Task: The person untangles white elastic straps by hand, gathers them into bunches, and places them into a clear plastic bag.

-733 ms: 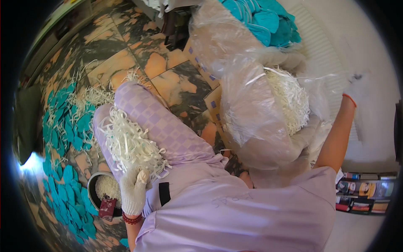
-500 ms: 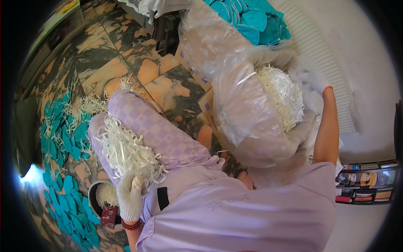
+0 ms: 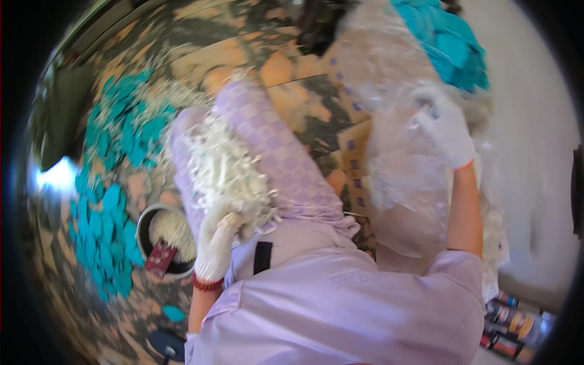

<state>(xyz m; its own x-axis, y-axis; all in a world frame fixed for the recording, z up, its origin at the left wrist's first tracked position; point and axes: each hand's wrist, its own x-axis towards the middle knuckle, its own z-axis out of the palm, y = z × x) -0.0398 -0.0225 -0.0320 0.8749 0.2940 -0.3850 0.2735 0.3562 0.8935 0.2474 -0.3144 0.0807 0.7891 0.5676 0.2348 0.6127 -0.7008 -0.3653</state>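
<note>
My left hand [image 3: 214,246], in a white knit glove, is closed on the near end of a bunch of white strips [image 3: 228,164]. The bunch lies across my lap, over the checked lilac trousers. To the right, my right hand [image 3: 444,125], also gloved in white with an orange cuff, is over a large clear plastic bag [image 3: 407,182]. Its fingers look curled and closed on the film, though blurred. Teal flat pieces [image 3: 447,45] are piled at the far end of the bag.
More teal pieces [image 3: 103,237] lie scattered on the marble-patterned floor at left, mixed with loose strips [image 3: 170,94]. A round pot [image 3: 142,234] holding white bits and a dark red packet [image 3: 160,258] stands beside my left leg. Cardboard [image 3: 353,146] edges the bag; a pale wall [image 3: 529,152] rises at right.
My right hand has come out from behind the bag's far side and moved left over it. The white strips seen in the bag are now covered. My left hand keeps its hold. The view has shifted.
</note>
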